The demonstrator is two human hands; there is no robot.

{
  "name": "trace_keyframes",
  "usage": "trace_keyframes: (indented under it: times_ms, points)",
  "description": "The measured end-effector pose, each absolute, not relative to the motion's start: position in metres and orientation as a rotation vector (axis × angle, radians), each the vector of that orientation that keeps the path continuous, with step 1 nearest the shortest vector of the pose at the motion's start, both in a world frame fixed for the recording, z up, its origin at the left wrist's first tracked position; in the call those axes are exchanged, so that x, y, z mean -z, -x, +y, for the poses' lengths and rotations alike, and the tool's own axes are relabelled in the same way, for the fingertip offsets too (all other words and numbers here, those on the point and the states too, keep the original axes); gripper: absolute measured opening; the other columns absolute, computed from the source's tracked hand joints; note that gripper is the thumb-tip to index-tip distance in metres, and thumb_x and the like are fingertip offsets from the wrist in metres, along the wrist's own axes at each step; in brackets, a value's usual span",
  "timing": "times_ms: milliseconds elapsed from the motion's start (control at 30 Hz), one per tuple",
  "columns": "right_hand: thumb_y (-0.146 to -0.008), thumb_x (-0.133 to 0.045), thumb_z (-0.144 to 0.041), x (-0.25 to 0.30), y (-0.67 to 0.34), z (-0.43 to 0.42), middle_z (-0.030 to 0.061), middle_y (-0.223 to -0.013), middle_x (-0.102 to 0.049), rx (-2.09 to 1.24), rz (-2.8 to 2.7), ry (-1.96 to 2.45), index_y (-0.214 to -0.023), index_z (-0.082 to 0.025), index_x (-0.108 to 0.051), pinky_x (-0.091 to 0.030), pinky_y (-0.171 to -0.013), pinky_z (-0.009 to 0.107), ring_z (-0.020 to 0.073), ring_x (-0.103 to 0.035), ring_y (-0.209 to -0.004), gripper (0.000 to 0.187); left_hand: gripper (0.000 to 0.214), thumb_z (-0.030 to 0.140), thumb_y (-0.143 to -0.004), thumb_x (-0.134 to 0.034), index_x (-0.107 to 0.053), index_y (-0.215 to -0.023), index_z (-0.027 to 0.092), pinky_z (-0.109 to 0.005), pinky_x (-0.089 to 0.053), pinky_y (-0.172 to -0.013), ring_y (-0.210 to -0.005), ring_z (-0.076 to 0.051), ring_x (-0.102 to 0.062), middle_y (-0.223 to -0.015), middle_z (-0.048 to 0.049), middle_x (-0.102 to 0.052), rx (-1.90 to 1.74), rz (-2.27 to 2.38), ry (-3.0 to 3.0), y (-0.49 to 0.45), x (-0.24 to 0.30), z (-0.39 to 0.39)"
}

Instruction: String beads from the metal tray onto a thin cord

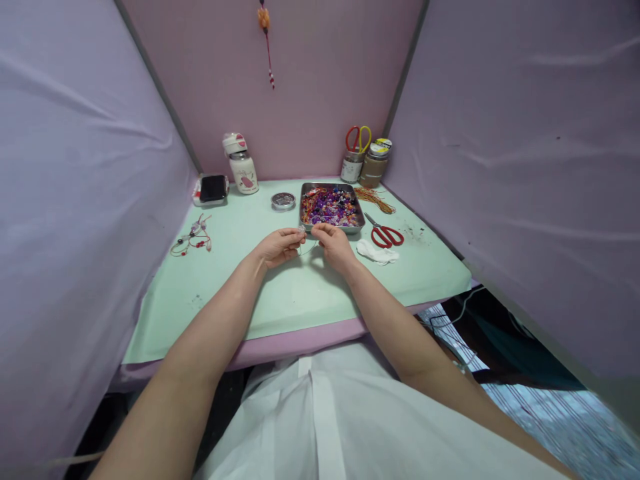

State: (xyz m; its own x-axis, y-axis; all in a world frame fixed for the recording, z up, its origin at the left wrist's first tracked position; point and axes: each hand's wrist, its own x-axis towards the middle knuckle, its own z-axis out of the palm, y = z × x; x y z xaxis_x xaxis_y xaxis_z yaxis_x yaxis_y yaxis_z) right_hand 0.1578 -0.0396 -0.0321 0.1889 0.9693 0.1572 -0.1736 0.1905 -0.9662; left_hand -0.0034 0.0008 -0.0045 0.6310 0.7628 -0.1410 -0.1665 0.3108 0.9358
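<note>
Pinching thin cord (309, 251) in left grip (281, 247) and right grip (334, 243) (too fine to judge closely); seemingly midway, with loose beads (334, 204) left in metal tray (354, 229).

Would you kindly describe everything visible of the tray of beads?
The tray is shallow, rectangular with rounded corners, and looks metallic. It holds small beads, mostly purple, with orange, red and white among them. It sits flat on the pale green tabletop beyond the right hand, which hides part of its near edge; any contact is unclear.
</note>
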Motion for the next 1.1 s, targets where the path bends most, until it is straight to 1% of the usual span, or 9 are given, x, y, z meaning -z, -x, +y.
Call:
trace_keyframes:
  times_ms: [133,333,467,567,667,767,933,1100]
  points:
    - [-0.067,-0.070,-0.042,0.0301,-0.1568,-0.0420,-0.0021,-0.075,-0.062,-1.032,-1.044,1.038,-0.076,-0.021,-0.063,-0.038,-0.066,0.025,0.0110,-0.050,-0.070,0.024,0.025,0.028,-0.060,-0.083,-0.066,-0.070,0.012,-0.020,-0.022,-0.044,-0.053,-0.004,-0.034,-0.071,-0.0023,-0.057,-0.683,0.675,-1.130,0.0021,0.0067,0.0014]
    - [-0.066,-0.072,-0.042,0.0272,-0.1555,-0.0445,-0.0031,-0.072,-0.060,-1.033,-1.062,1.005,-0.075,-0.021,-0.062,-0.039,-0.065,0.025,0.0107,-0.048,-0.067,0.025,0.029,0.033,-0.059,-0.083,-0.068,-0.073,0.013,-0.021,-0.021,-0.045,-0.052,-0.005,-0.033,-0.071,-0.0037,-0.059,-0.707,0.750,-1.189,-0.0001,0.0084,0.0006]
    - [-0.067,-0.071,-0.044,0.0293,-0.1568,-0.0422,-0.0025,-0.072,-0.060,-1.001,-1.044,1.010,-0.077,-0.021,-0.063,-0.039,-0.066,0.025,0.0114,-0.051,-0.069,0.027,0.031,0.037,-0.059,-0.082,-0.069,-0.073,0.013,-0.023,-0.019,-0.046,-0.050,-0.005,-0.031,-0.070,-0.0037,-0.060,-0.782,0.806,-1.255,-0.0031,0.0040,-0.0038]
    - [-0.067,-0.071,-0.043,0.0301,-0.1579,-0.0412,-0.0020,-0.074,-0.061,-0.986,-1.031,1.001,-0.078,-0.021,-0.064,-0.041,-0.069,0.026,0.0118,-0.053,-0.072,0.026,0.033,0.041,-0.059,-0.082,-0.069,-0.073,0.013,-0.023,-0.019,-0.047,-0.051,-0.005,-0.032,-0.070,-0.0036,-0.061,-0.812,0.832,-1.295,-0.0049,0.0022,-0.0057]
    - [-0.068,-0.071,-0.042,0.0284,-0.1578,-0.0426,-0.0007,-0.080,-0.064,-0.957,-1.054,1.005,-0.080,-0.021,-0.066,-0.043,-0.077,0.029,0.0134,-0.056,-0.078,0.024,0.034,0.042,-0.060,-0.081,-0.070,-0.074,0.014,-0.023,-0.021,-0.048,-0.051,-0.006,-0.033,-0.070,-0.0035,-0.061,-0.832,0.839,-1.325,-0.0058,0.0029,-0.0055]
    - [-0.070,-0.069,-0.040,0.0262,-0.1573,-0.0446,-0.0001,-0.084,-0.066,-0.906,-1.088,1.015,-0.082,-0.021,-0.067,-0.043,-0.082,0.031,0.0142,-0.057,-0.081,0.023,0.033,0.043,-0.062,-0.080,-0.070,-0.073,0.013,-0.024,-0.019,-0.048,-0.051,-0.006,-0.032,-0.068,-0.0034,-0.060,-0.854,0.844,-1.355,-0.0062,0.0045,-0.0043]
    - [-0.071,-0.067,-0.037,0.0256,-0.1583,-0.0440,0.0000,-0.080,-0.064,-0.849,-1.074,1.051,-0.079,-0.020,-0.066,-0.043,-0.080,0.031,0.0138,-0.055,-0.076,0.019,0.034,0.043,-0.061,-0.081,-0.069,-0.075,0.014,-0.024,-0.018,-0.048,-0.051,-0.005,-0.032,-0.069,-0.0032,-0.061,-0.883,0.839,-1.337,-0.0067,0.0064,-0.0025]
    - [-0.073,-0.062,-0.036,0.0245,-0.1586,-0.0444,-0.0013,-0.074,-0.059,-0.849,-1.080,1.099,-0.077,-0.020,-0.063,-0.040,-0.075,0.029,0.0132,-0.050,-0.071,0.017,0.037,0.045,-0.060,-0.081,-0.068,-0.075,0.013,-0.022,-0.017,-0.046,-0.051,-0.004,-0.030,-0.072,-0.0035,-0.060,-0.876,0.814,-1.325,-0.0061,0.0063,-0.0019]
